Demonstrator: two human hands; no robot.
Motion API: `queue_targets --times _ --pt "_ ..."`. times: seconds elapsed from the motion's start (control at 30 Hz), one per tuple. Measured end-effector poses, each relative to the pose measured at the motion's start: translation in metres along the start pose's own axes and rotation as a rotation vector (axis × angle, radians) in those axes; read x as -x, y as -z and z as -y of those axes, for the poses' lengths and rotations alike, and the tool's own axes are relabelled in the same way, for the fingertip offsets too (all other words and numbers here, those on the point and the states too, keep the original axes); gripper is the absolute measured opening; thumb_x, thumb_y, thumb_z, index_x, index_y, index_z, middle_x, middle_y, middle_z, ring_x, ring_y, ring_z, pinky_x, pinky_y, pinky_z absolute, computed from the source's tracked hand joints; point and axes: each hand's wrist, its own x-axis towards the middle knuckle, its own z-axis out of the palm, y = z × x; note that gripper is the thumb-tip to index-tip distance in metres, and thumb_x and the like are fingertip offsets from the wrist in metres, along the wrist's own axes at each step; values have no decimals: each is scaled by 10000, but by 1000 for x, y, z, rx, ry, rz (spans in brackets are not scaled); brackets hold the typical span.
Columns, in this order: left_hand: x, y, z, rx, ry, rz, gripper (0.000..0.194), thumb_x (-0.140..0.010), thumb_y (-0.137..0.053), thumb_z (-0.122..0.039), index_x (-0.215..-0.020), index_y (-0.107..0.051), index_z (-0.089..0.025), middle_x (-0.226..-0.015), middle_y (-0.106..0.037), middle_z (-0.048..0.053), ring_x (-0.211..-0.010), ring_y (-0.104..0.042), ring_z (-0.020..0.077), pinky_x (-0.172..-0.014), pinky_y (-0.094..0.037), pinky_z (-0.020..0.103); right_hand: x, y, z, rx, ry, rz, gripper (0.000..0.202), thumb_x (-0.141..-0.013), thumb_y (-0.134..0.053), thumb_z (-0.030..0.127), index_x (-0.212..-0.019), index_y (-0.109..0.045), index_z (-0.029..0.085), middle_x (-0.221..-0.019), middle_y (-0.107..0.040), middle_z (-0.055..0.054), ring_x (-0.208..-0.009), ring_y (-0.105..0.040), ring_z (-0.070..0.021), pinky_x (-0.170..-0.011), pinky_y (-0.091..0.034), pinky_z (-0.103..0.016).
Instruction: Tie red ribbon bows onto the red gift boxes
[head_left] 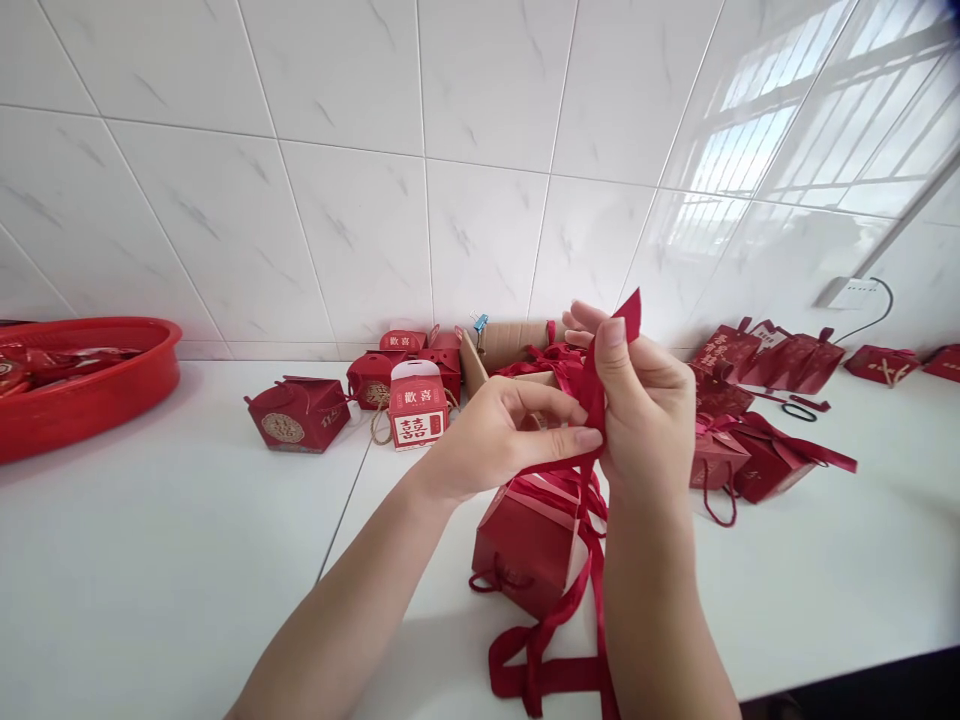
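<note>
Between my two hands runs a red ribbon (592, 388). My left hand (517, 430) pinches it between thumb and fingertips. Just above and to the right, my right hand (637, 390) presses the ribbon under its thumb, and the pointed end sticks up past that thumb. Long loops of the ribbon hang down and lie on the white table. Below my hands stands a red gift box (525, 540) with a dark red cord handle; its top is partly covered by ribbon. My right forearm hides part of the table behind it.
An open cardboard box (514, 340) with red ribbon in it stands against the tiled wall. Several red gift boxes (300, 415) sit at the left, others (776, 455) at the right near black-handled scissors (799, 411). A red basin (90, 400) with wrapped items is far left.
</note>
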Motion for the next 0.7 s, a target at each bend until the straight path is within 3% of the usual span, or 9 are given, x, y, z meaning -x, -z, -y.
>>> queue_targets --times 0.1,0.17,0.3,0.4,0.47,0.57,0.7 --pt "1 5 0 -6 14 -77 126 -716 -737 -286 -694 -691 -171 -600 -562 -19 -550 -481 80 -515 -387 232 -3 0 -9 22 -23 -41 303 -887 -506 480 -1023 -708 300 -1031 -704 -25 -991 -648 -211 -866 -511 -394" --pt "2 9 0 -65 -18 -215 145 -718 -734 -313 -754 -708 -175 -639 -601 -6 -555 -495 85 -507 -390 231 -6 1 -14 18 -65 -35 361 -891 -474 515 -1060 -695 285 -1021 -706 -35 -991 -646 -208 -858 -513 -384" --pt "2 18 0 -161 -99 -426 200 -708 -736 -358 -799 -727 -180 -691 -653 14 -579 -538 108 -522 -420 241 -9 5 -13 2 -174 132 433 -885 -444 563 -1051 -697 254 -958 -709 -38 -954 -647 -196 -822 -514 -343" --pt "1 19 0 -150 -114 -435 171 -724 -722 -343 -781 -723 -181 -737 -677 24 -633 -576 124 -558 -455 243 -10 6 -11 -27 -262 314 375 -842 -536 552 -951 -723 246 -848 -707 -19 -867 -649 -187 -749 -515 -305" --pt "0 17 1 -150 -116 -423 150 -729 -717 -320 -783 -720 -181 -755 -681 26 -653 -584 128 -569 -464 240 -10 5 -13 -85 -317 360 351 -815 -575 553 -858 -726 238 -758 -691 -5 -791 -644 -179 -688 -511 -289" --pt "-1 14 4 -203 -121 -406 145 -757 -685 -315 -783 -718 -176 -753 -679 32 -654 -584 132 -572 -466 243 -11 2 -19 -212 -367 308 349 -806 -580 561 -788 -709 236 -736 -681 -2 -762 -637 -167 -663 -507 -276" --pt "-1 13 5 -306 -165 -470 151 -782 -655 -310 -782 -707 -168 -753 -682 34 -672 -594 136 -598 -477 243 -12 2 -23 -323 -384 267 307 -822 -579 521 -833 -711 243 -871 -702 -24 -826 -646 -165 -706 -516 -283"
